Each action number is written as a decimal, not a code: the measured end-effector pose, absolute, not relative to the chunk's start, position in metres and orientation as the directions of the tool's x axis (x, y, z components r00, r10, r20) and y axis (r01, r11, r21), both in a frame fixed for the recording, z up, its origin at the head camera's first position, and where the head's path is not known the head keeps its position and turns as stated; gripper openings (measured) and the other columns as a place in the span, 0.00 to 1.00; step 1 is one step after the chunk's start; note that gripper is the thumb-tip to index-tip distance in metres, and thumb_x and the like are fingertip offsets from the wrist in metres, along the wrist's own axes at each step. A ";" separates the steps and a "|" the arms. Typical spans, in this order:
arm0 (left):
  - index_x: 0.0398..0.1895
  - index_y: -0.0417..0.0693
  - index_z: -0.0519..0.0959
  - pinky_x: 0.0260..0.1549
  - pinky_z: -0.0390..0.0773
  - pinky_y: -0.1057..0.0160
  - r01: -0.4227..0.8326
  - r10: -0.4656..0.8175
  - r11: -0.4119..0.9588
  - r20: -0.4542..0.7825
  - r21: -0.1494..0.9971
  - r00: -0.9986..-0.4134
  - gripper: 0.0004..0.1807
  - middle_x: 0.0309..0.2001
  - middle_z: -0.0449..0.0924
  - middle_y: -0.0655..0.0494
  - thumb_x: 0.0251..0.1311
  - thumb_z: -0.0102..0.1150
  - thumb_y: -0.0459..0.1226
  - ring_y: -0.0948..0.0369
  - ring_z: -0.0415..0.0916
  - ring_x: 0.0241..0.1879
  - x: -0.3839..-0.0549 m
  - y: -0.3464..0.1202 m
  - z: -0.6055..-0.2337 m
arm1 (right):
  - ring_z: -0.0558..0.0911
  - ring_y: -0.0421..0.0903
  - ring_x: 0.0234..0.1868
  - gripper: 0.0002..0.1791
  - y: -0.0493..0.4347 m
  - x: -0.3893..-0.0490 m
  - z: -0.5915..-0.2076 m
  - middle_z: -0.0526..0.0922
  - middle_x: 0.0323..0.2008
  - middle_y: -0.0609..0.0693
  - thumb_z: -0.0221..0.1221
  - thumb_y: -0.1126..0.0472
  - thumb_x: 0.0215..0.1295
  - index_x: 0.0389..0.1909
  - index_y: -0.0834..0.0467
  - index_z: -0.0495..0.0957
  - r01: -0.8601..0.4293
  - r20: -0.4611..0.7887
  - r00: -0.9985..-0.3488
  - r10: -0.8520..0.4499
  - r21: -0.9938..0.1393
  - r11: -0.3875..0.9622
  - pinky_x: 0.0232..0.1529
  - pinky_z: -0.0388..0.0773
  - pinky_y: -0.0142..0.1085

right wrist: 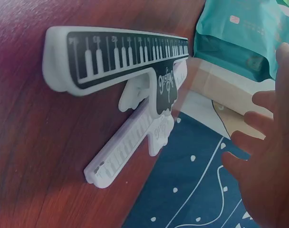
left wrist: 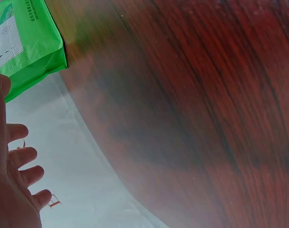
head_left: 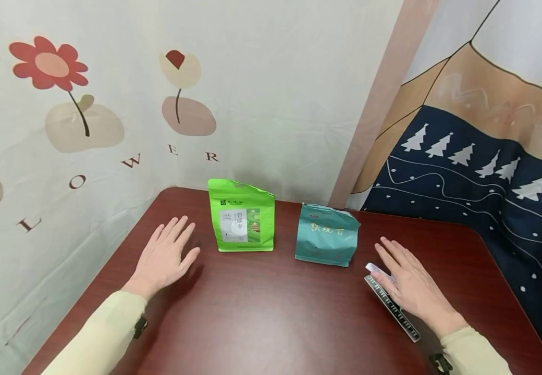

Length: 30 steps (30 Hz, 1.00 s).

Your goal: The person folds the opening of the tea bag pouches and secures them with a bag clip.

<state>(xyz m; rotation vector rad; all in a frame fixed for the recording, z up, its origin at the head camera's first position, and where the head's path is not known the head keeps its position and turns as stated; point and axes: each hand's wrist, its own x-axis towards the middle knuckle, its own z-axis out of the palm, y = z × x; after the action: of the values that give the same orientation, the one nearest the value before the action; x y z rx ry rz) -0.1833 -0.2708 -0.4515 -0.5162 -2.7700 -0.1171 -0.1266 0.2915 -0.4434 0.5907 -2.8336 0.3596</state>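
Black clip (head_left: 391, 307) and pale clip (head_left: 379, 271) lie close together on the table (head_left: 271, 302), right under my view of the right hand (head_left: 409, 284). That hand is open, fingers extended, with hold of nothing; the right wrist view shows space between it and both clips. The left hand (head_left: 163, 258) is open too, fingers spread, empty, just beside the green bag (head_left: 242, 216). The teal bag (head_left: 327, 237) stands between green bag and clips. I judge this a ready pose, with no grasp begun. A next move would probably call for me to curl the right fingers around one clip and steady a bag left-handed.
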 end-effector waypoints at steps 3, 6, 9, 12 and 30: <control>0.73 0.37 0.70 0.73 0.54 0.39 0.369 0.337 0.929 0.336 0.033 -0.879 0.35 0.74 0.65 0.36 0.71 0.55 0.50 0.39 0.58 0.75 -0.182 -0.271 -0.450 | 0.62 0.65 0.74 0.39 0.288 -0.126 -0.442 0.62 0.76 0.64 0.62 0.48 0.71 0.76 0.63 0.64 -0.408 0.261 -0.899 -0.351 -0.211 0.888 0.74 0.59 0.59; 0.72 0.37 0.70 0.72 0.55 0.39 0.375 0.340 0.926 0.343 0.039 -0.876 0.35 0.74 0.66 0.36 0.70 0.55 0.50 0.39 0.60 0.75 -0.180 -0.271 -0.449 | 0.64 0.65 0.73 0.39 0.285 -0.126 -0.440 0.63 0.75 0.64 0.62 0.47 0.72 0.76 0.62 0.65 -0.393 0.247 -0.909 -0.336 -0.238 0.888 0.66 0.66 0.66; 0.72 0.36 0.71 0.71 0.57 0.39 0.384 0.348 0.922 0.350 0.039 -0.870 0.34 0.73 0.67 0.36 0.70 0.56 0.50 0.39 0.61 0.74 -0.178 -0.269 -0.447 | 0.65 0.65 0.72 0.38 0.282 -0.125 -0.438 0.63 0.75 0.64 0.60 0.45 0.73 0.76 0.62 0.65 -0.378 0.237 -0.917 -0.320 -0.264 0.888 0.65 0.65 0.67; 0.71 0.35 0.72 0.71 0.59 0.40 0.393 0.354 0.919 0.363 0.039 -0.862 0.34 0.72 0.69 0.36 0.69 0.57 0.50 0.39 0.63 0.72 -0.177 -0.266 -0.446 | 0.66 0.65 0.71 0.37 0.281 -0.125 -0.437 0.64 0.74 0.64 0.58 0.44 0.74 0.75 0.62 0.66 -0.374 0.241 -0.919 -0.311 -0.286 0.882 0.65 0.65 0.68; 0.66 0.32 0.74 0.67 0.65 0.40 0.446 0.388 0.895 0.443 0.030 -0.808 0.33 0.67 0.73 0.36 0.67 0.59 0.48 0.40 0.69 0.68 -0.170 -0.259 -0.429 | 0.72 0.56 0.64 0.30 0.264 -0.131 -0.436 0.72 0.65 0.57 0.64 0.53 0.71 0.69 0.62 0.72 -0.473 0.401 -0.853 -0.334 -0.320 0.821 0.57 0.76 0.60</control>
<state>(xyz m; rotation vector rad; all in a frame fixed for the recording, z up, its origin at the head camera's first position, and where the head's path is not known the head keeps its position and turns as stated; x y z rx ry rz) -0.1700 -0.2593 -0.4295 -0.6085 -2.6254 -0.1842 -0.1308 0.2639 -0.4361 0.6113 -2.6762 0.5934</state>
